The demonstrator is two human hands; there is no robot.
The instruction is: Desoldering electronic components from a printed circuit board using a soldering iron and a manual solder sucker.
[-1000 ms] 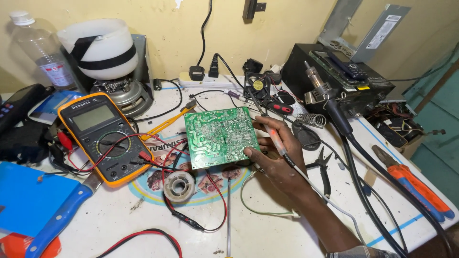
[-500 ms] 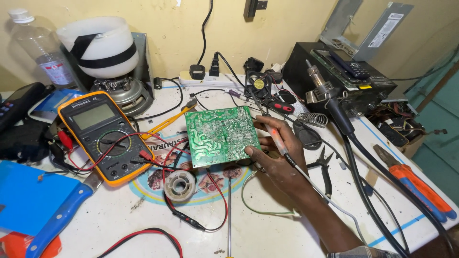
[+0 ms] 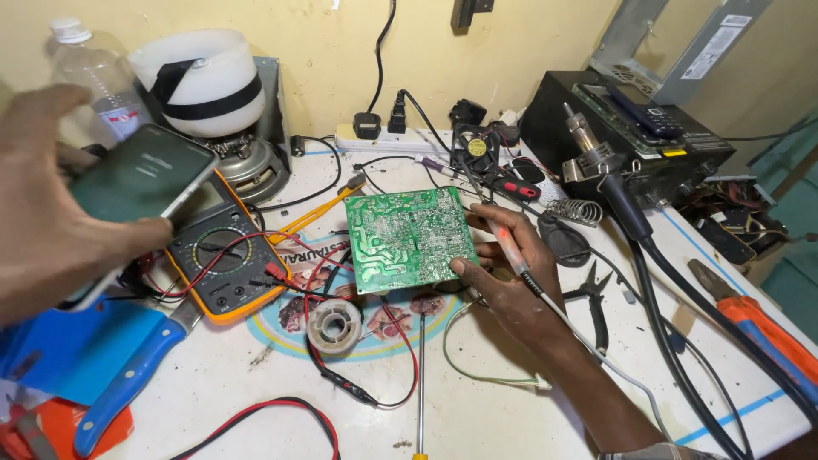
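1. Two hands are busy: the right hand (image 3: 511,285) pinches the lower right edge of the green circuit board (image 3: 409,238), thumb on its face, and also carries a slim soldering iron (image 3: 509,249) across its fingers.
2. Left hand (image 3: 43,209) is closed around a dark phone (image 3: 141,183), raised near the camera (it blocks part of the bench).
3. Under the phone sits the orange multimeter (image 3: 223,268), its red leads trailing toward the board.
4. Solder spool (image 3: 334,325) lies just below the board; a screwdriver (image 3: 421,383) is beside it.
5. Pliers (image 3: 594,302) and the hot-air handle (image 3: 601,170) crowd the right side.
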